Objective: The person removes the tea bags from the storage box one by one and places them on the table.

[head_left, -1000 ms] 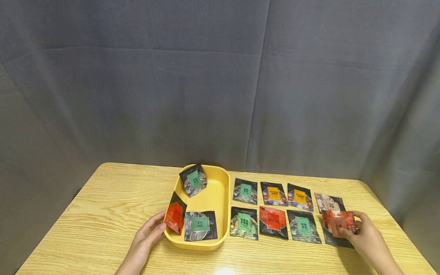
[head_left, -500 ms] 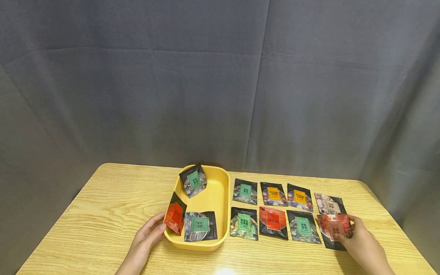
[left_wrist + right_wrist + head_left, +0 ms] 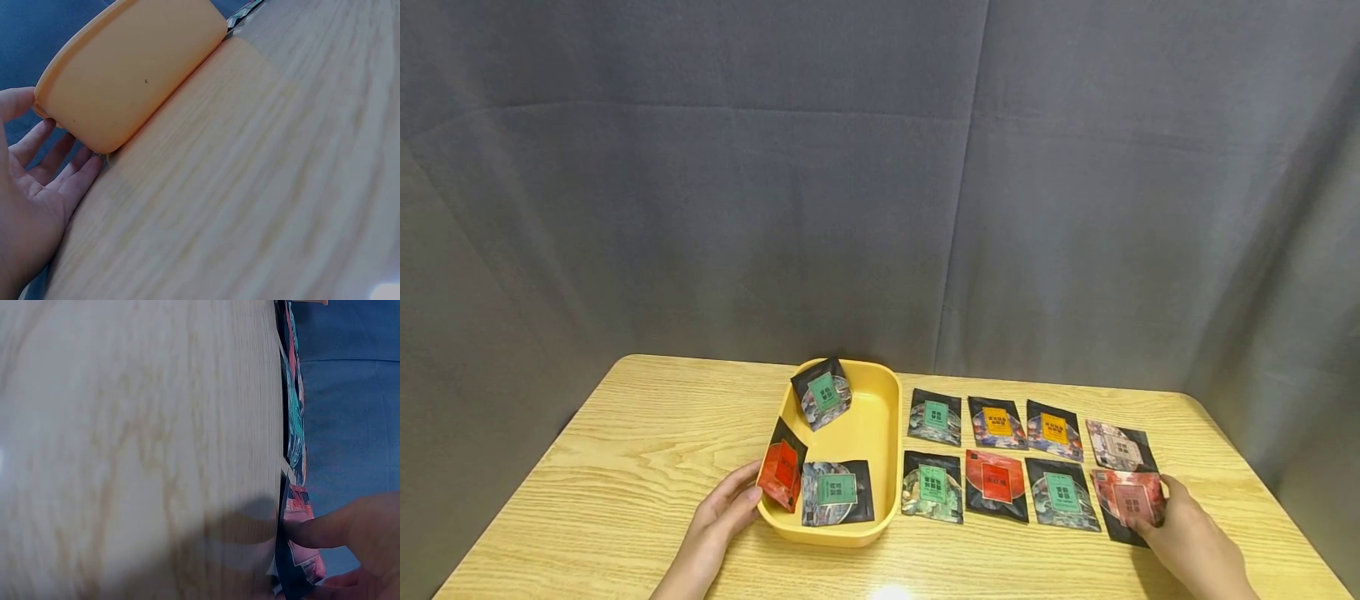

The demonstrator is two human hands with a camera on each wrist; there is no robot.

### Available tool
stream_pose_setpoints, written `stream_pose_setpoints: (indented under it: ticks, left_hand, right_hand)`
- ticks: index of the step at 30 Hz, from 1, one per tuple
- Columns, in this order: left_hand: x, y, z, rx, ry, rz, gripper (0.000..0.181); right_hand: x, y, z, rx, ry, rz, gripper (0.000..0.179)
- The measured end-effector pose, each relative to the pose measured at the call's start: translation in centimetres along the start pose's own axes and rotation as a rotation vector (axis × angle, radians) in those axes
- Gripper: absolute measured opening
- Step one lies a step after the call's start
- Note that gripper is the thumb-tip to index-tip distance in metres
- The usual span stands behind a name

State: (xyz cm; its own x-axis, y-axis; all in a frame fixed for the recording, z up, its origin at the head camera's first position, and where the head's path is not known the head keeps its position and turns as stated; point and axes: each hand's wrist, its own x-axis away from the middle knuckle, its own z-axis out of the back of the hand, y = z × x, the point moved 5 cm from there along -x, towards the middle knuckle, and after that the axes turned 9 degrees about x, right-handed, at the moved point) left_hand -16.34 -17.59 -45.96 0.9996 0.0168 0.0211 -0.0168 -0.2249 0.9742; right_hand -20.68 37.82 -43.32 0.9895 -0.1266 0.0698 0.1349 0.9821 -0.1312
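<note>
In the head view my right hand [image 3: 1197, 537] pinches a red sachet [image 3: 1133, 495] by its right side, at the right end of the near row. Dark material shows below its near edge. In the right wrist view the right thumb [image 3: 319, 530] lies on its red face. My left hand [image 3: 718, 512] touches the near left corner of a yellow tray [image 3: 893, 450]. In the left wrist view the left fingers [image 3: 78, 178] are loosely extended along its outer wall. Inside the tray are a red-and-black sachet [image 3: 783, 467] and two green-labelled sachets, one near [image 3: 837, 493] and one far [image 3: 824, 393].
Two rows of flat sachets lie right of the tray. The far row holds a green-labelled one [image 3: 936, 417], two orange-labelled ones and a pale pink one [image 3: 1120, 445]. Nearer are a green one [image 3: 932, 489] and a red one [image 3: 997, 485]. A grey curtain [image 3: 880, 208] hangs behind the wooden table [image 3: 580, 492].
My right hand has shifted slightly left and toward me with the red sachet, which now sits lower, below the pale pink one. The left hand and tray have not moved.
</note>
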Motion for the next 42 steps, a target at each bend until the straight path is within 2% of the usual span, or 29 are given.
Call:
stream_pose_setpoints:
  ticks: [13, 16, 20, 26, 35, 42]
  left_hand:
    - [0.0, -0.2, 0.1, -0.006, 0.0, 0.002, 0.052]
    - [0.0, -0.2, 0.1, -0.006, 0.003, 0.006, 0.052]
    - [0.0, -0.1, 0.1, -0.003, 0.006, 0.005, 0.052]
    - [0.0, -0.2, 0.1, -0.008, -0.003, 0.005, 0.052]
    - [0.0, -0.1, 0.1, -0.004, -0.01, 0.015, 0.052]
    - [0.0, -0.1, 0.1, 0.001, -0.014, 0.001, 0.051]
  right_hand:
    - [0.0, -0.2, 0.0, 0.012, -0.01, -0.022, 0.087]
    - [0.0, -0.3, 0.0, 0.01, 0.022, -0.015, 0.083]
    - [0.4, -0.9, 0.5, -0.008, 0.111, 0.003, 0.07]
    - [1.4, -3.3, 1.7, -0.068, 0.23, 0.081, 0.048]
    - [3.4, -7.5, 2.5, -0.074, 0.284, 0.164, 0.033]
    - [4.3, -11.3, 2.9, -0.044, 0.303, 0.254, 0.029]
